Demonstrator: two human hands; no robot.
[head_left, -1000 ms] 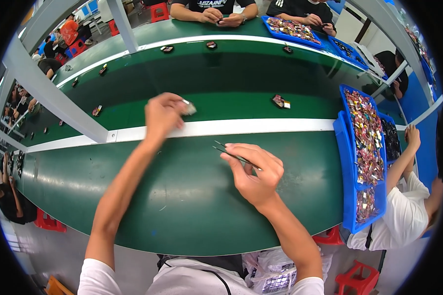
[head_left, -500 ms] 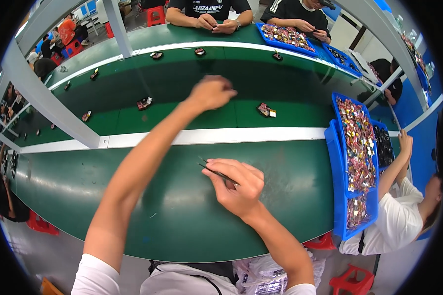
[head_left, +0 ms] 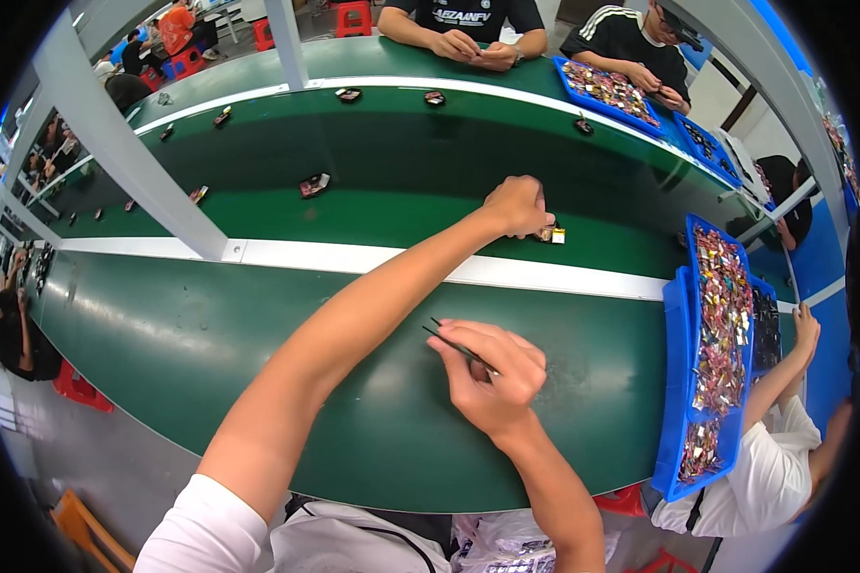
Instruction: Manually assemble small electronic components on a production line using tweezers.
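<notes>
My left hand (head_left: 519, 204) reaches over the white rail onto the green belt. Its fingers are curled together, with the fingertips down on a small dark electronic part (head_left: 552, 234) that has a white and yellow tab. The fingers partly cover this part, so the exact grip is hidden. Nearer, above the green tabletop (head_left: 373, 420), my right hand (head_left: 497, 368) is closed round a pair of dark tweezers (head_left: 461, 348). Their slightly parted tips point up and left, touching nothing.
Similar small parts (head_left: 313, 185) lie scattered along the belt (head_left: 401, 205). Blue trays (head_left: 676, 382) heaped with small parts stand at the right, beside a person in a white sleeve (head_left: 774, 468). Grey frame posts (head_left: 129, 143) rise at left. Two people (head_left: 468, 43) work across the belt.
My left hand has moved right across the belt and come down at the small electronic part. My right hand still holds the tweezers over the tabletop. The whole view has shifted.
</notes>
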